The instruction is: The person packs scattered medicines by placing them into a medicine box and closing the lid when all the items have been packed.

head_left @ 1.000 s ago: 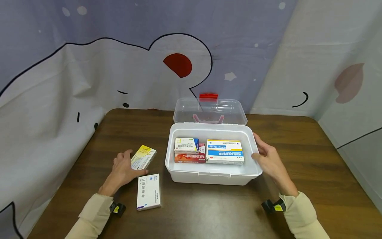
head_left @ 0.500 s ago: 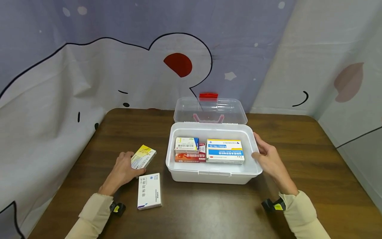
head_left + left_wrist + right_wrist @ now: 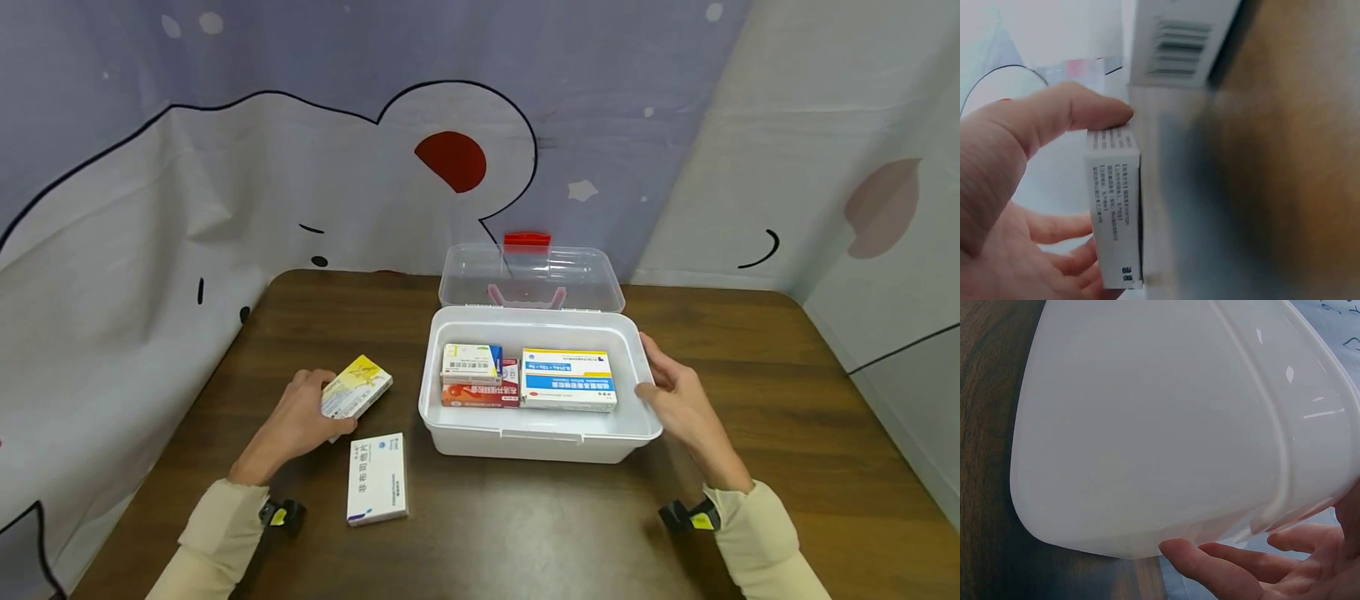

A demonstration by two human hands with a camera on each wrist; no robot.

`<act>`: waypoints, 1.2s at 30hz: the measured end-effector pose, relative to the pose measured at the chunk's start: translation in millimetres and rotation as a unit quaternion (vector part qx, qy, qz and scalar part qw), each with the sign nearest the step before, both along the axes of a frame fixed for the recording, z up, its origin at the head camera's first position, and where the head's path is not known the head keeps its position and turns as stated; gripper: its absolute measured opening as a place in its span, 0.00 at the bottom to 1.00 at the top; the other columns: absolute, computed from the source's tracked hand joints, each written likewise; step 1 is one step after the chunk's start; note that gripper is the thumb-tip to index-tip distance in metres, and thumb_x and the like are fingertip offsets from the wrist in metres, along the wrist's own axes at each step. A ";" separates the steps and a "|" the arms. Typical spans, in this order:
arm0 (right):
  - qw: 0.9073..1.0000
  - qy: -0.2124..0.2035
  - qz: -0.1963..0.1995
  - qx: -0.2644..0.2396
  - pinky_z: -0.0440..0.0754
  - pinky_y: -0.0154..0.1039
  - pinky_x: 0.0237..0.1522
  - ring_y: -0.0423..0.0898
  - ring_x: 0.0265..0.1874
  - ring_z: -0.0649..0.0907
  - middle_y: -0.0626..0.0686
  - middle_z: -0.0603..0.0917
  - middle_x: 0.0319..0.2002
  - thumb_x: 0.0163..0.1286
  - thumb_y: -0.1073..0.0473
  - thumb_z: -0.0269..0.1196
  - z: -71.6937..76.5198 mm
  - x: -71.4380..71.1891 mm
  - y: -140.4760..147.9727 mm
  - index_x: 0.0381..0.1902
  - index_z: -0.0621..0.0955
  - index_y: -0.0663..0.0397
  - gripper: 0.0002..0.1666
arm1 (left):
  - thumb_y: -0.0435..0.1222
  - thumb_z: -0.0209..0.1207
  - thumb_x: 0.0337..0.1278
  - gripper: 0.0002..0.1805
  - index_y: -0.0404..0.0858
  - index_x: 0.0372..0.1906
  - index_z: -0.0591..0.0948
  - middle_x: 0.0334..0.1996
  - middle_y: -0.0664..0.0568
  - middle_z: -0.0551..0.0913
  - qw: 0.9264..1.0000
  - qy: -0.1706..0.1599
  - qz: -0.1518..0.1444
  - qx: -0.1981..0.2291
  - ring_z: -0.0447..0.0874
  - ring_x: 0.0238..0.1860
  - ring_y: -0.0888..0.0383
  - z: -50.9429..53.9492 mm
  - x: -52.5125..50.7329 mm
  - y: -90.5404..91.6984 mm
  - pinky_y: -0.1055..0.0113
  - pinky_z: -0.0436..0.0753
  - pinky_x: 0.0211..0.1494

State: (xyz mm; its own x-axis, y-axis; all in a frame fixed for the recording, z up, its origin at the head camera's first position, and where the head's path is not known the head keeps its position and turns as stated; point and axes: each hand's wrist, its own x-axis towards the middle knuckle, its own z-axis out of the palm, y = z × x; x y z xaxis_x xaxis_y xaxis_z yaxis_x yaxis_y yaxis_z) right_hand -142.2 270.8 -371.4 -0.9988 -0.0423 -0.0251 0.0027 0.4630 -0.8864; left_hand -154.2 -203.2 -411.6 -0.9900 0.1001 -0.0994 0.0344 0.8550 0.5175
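Observation:
In the head view my left hand (image 3: 300,414) grips a yellow-and-white medicine box (image 3: 360,385) at the left of the table. The left wrist view shows its white printed side (image 3: 1113,212), thumb on one end and fingers at the opposite side. Just in front lies a white medicine box (image 3: 377,481), apart from the hand. My right hand (image 3: 684,412) holds the right end of a white plastic storage box (image 3: 487,443), thumb at the rim. From the right wrist, its fingers (image 3: 1229,569) lie along the outer wall. The clear lid (image 3: 532,275) is open backward.
Inside the storage box lie a blue-and-white medicine box (image 3: 568,381), a red one (image 3: 480,397) and a small white one (image 3: 471,363) resting on the red. A printed curtain (image 3: 337,192) hangs behind the brown wooden table (image 3: 540,533).
My left hand has drawn back slightly to the left, its thumb now on the yellow-and-white box's near end, and that box has shifted and tilted a little. The right hand stays at the storage box.

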 end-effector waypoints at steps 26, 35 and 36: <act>1.000 -0.002 -0.002 -0.011 0.80 0.42 0.38 0.59 0.52 0.73 0.65 0.66 0.62 0.61 0.71 0.51 1.4 0.5 1.6 0.71 0.54 0.47 0.41 | 0.41 0.69 0.34 0.40 0.37 0.58 0.67 0.49 0.46 0.69 0.986 0.029 -0.165 -0.013 0.71 0.41 0.53 76.2 0.2 3.0 0.62 0.71 0.41; 1.000 -0.007 -0.005 -0.005 0.80 0.46 0.40 0.59 0.53 0.73 0.64 0.66 0.62 0.62 0.71 0.51 -0.3 0.9 -0.2 0.71 0.54 0.45 0.41 | 0.43 0.69 0.34 0.37 0.41 0.56 0.69 0.46 0.51 0.71 0.980 0.061 -0.190 -0.011 0.71 0.39 0.57 90.3 2.7 6.6 0.64 0.71 0.39; 1.000 -0.007 -0.005 -0.007 0.80 0.46 0.40 0.59 0.53 0.73 0.64 0.66 0.62 0.62 0.71 0.51 -0.4 1.0 -0.3 0.71 0.54 0.45 0.41 | 0.43 0.69 0.34 0.37 0.41 0.56 0.69 0.45 0.51 0.71 0.979 0.068 -0.193 -0.011 0.71 0.39 0.57 91.7 2.9 7.8 0.65 0.71 0.39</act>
